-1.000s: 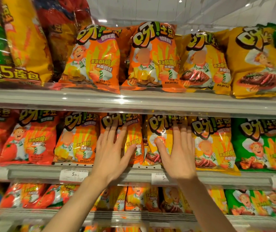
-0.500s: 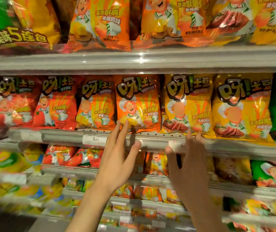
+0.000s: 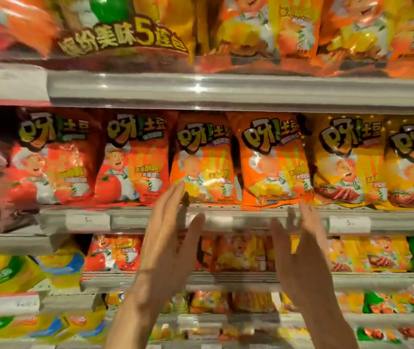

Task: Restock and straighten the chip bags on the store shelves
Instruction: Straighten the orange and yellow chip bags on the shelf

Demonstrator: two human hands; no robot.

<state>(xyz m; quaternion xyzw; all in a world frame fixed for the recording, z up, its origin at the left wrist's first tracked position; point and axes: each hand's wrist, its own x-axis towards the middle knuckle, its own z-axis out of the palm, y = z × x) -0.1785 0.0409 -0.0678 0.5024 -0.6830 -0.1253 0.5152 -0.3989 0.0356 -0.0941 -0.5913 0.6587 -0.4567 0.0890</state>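
Both hands are raised with flat, spread fingers, palms facing each other, holding nothing: left hand, right hand. Between and just above them, two glossy orange chip bags stand upright on the grey metal shelf.

Glossy plastic chip bags

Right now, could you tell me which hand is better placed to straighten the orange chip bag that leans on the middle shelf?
Probably the right hand: its fingertips are just beneath the leaning orange bag's lower right corner. The left hand reaches the neighbouring orange bag instead. Both hands are open and empty.
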